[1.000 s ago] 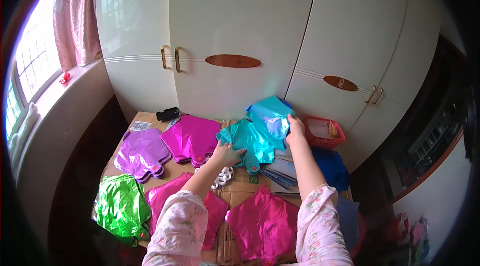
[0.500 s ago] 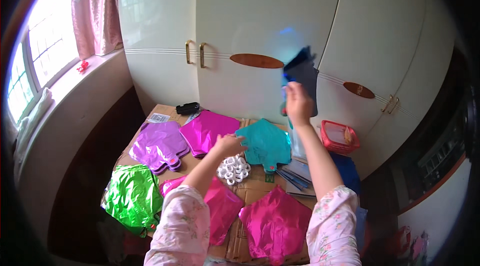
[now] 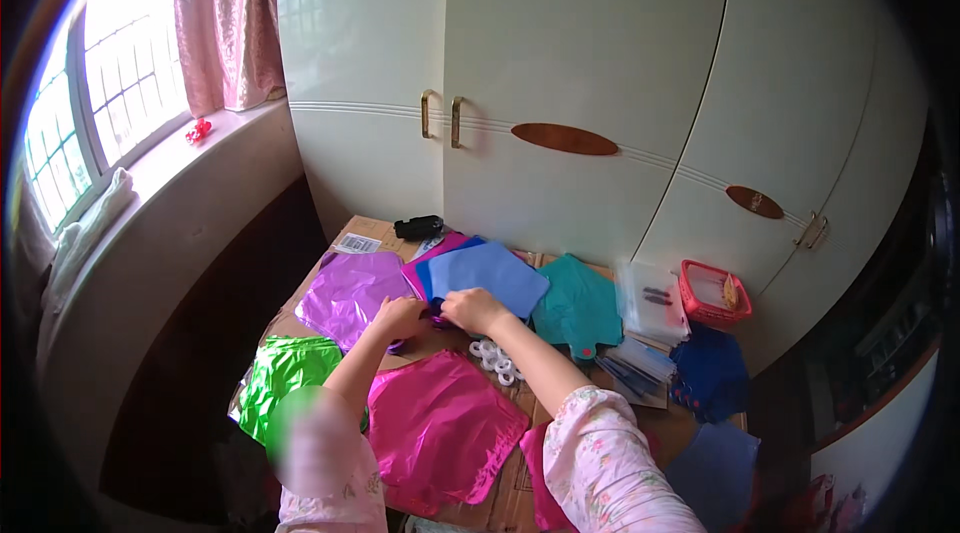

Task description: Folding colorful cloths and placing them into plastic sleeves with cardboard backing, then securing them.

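Note:
A blue flat foil balloon (image 3: 490, 275) lies over a stack of magenta foil balloons (image 3: 449, 244), whose edges show at its upper left. My right hand (image 3: 474, 311) has its fingers closed on the blue balloon's near end. Close beside it, my left hand (image 3: 403, 317) has its fingertips pinched at the dark narrow tails; exactly what they grip is hidden. Under my left hand spreads a stack of purple foil balloons (image 3: 350, 291). Small white ring-shaped rolls (image 3: 497, 363) lie in a heap just below my right wrist.
Teal balloons (image 3: 573, 301) lie to the right, green ones (image 3: 285, 368) at left, pink ones (image 3: 445, 423) in front. Clear plastic sleeves (image 3: 650, 301), a red basket (image 3: 690, 283) and dark blue balloons (image 3: 712, 368) occupy the right. A black object (image 3: 419, 227) sits by the cupboard (image 3: 590, 33).
My right hand has come down from the raised position at the right with the blue balloon, which now lies on the magenta stack. My left hand has moved towards me, beside the right.

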{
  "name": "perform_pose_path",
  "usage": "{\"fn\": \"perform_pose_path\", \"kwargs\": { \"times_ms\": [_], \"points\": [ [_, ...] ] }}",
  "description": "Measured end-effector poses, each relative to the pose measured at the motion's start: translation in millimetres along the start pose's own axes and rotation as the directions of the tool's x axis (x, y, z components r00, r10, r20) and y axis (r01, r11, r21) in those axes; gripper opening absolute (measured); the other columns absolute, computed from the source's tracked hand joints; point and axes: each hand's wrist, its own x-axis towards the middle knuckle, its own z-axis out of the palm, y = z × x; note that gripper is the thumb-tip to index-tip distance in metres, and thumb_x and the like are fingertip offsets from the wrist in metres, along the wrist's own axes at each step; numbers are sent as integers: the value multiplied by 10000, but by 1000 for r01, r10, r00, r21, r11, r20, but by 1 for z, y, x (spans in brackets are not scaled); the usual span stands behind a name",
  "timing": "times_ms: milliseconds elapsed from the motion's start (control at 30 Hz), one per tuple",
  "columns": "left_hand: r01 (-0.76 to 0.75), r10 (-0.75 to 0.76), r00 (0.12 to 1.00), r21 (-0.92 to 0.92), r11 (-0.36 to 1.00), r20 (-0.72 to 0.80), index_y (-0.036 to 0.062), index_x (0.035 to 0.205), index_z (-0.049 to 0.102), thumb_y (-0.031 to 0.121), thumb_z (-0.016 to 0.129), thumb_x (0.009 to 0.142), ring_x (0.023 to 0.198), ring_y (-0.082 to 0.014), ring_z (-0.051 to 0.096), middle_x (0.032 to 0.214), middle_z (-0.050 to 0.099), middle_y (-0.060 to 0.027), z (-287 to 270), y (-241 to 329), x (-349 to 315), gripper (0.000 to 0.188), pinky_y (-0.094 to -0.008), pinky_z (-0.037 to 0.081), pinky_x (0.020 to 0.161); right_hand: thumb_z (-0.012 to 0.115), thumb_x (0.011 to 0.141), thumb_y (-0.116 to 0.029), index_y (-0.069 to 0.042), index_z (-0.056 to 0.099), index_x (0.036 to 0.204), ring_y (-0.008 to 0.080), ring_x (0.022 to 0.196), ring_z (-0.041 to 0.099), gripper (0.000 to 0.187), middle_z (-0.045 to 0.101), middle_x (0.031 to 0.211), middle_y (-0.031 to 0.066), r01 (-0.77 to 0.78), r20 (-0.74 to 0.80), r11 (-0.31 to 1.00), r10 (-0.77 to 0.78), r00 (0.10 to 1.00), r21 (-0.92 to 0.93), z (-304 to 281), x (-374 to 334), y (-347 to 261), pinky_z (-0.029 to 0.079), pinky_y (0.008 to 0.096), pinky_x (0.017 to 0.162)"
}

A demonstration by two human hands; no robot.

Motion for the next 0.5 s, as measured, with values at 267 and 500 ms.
{"fn": "perform_pose_path", "kwargs": {
  "times_ms": [267,500],
  "points": [
    [-48,45,997,-42,998,-70,119,1063,653,305,605,775,1020,-316,603,1045,656,-125,0,-2,-3,346,-570,413,895,605,815,-229,-98,691,874,292,800,648,167,660,860,107,-273,192,946,240,952,173,6,2,-3,520,405,725],
    [-94,50,959,-144,985,-280,103,1017,671,238,583,791,933,-327,621,968,668,-146,-14,11,-11,278,-418,478,841,729,712,-243,-91,725,824,237,672,664,189,687,744,98,-553,87,626,615,784,550,8,-4,3,508,341,643]
  ]
}}
